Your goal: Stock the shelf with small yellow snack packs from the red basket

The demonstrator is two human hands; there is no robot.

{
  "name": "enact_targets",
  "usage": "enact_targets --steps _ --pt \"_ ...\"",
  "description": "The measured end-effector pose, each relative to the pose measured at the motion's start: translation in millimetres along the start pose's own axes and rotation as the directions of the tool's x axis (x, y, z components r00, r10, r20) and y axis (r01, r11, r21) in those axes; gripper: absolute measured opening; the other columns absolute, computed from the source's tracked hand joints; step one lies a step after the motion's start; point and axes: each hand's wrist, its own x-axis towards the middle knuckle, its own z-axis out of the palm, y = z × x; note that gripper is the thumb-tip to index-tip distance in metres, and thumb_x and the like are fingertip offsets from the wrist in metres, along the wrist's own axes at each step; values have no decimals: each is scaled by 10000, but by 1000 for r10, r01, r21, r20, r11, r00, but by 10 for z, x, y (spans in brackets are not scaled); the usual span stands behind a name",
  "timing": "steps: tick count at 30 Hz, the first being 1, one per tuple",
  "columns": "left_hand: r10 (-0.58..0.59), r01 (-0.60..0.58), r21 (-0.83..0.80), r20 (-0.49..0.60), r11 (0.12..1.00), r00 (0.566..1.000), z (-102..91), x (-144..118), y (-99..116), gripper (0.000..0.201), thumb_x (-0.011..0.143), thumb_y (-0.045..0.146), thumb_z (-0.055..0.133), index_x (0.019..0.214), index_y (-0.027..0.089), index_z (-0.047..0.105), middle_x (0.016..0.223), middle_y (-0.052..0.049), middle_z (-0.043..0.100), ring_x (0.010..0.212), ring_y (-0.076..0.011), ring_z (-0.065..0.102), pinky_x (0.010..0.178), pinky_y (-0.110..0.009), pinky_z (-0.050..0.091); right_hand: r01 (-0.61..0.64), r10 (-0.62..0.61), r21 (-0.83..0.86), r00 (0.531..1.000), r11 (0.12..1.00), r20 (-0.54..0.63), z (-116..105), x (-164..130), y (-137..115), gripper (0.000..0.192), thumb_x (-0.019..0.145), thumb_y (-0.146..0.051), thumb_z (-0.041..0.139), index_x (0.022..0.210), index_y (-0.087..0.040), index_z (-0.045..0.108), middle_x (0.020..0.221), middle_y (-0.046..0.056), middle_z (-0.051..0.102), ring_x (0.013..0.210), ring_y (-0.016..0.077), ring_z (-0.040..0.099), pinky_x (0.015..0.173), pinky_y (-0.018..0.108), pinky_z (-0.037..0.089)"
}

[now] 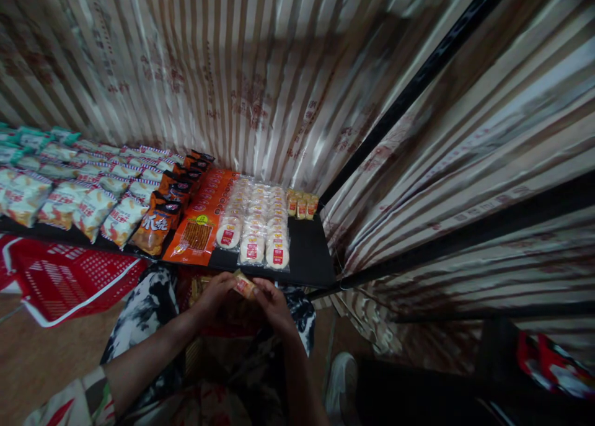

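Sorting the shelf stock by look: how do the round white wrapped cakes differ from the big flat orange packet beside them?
The round white wrapped cakes are many small discs in clear wrap with red labels, lined in rows; the flat orange packet is one large printed rectangle. The cakes are pale, the packet bright orange. Both lie flat on the black shelf, touching side by side.

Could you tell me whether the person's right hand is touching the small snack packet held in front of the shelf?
Touching. In the head view the right hand pinches one end of the small snack packet, while the left hand holds the other end.
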Motion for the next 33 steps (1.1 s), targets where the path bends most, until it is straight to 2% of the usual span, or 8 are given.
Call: enact_targets --steps 3,8,14,19,24,29,33 --pt "7 -6 -31 31 1000 1000 85 -73 61 354 627 388 617 879 149 547 736 2 618 676 -152 579 647 -262 442 -2 4 28 998 1000 -64 -119 11 -24 491 642 -558 693 975 -202 635 979 67 692 933 234 640 852 387 489" --pt "-12 -3 102 141 995 990 203 -123 132 346 601 350 630 883 160 568 752 -4 642 712 -166 588 652 -257 429 6 10 77 980 997 -196 -289 99 -112 547 537 -554 760 910 -176 633 929 95 695 895 239 647 841 392 491" --pt "-7 -43 167 289 985 957 339 -117 109 325 582 313 617 850 140 557 776 -32 658 736 -187 591 667 -280 428 64 -48 62 971 996 -233 -344 181 -251 478 531 -499 773 864 -181 646 866 77 698 852 214 649 840 367 490" --pt "11 -55 154 271 986 962 491 -58 47 311 588 335 642 815 150 538 753 -23 639 708 -171 574 662 -279 417 121 -93 76 950 990 -299 -339 171 -324 393 555 -440 760 827 -180 645 861 63 704 839 206 654 810 342 507" --pt "35 -59 100 224 993 974 700 -21 69 314 588 354 676 788 153 542 690 -3 597 679 -158 547 628 -266 395 187 -128 112 908 976 -400 -387 139 -322 366 624 -366 713 920 -181 603 904 65 703 857 203 664 792 327 525" --pt "64 -79 64 210 995 976 925 52 69 343 598 397 685 788 151 539 704 -4 590 668 -148 542 629 -262 406 212 -148 53 818 976 -556 -488 166 -220 413 642 -361 689 991 -171 575 1021 96 670 923 207 650 832 329 520" --pt "119 -125 22 179 992 977 1112 128 68 325 610 389 650 800 154 529 732 -9 596 667 -146 546 632 -262 420 197 -173 -32 759 980 -628 -571 181 -152 453 674 -406 659 1038 -155 557 955 90 665 859 186 649 774 302 534"
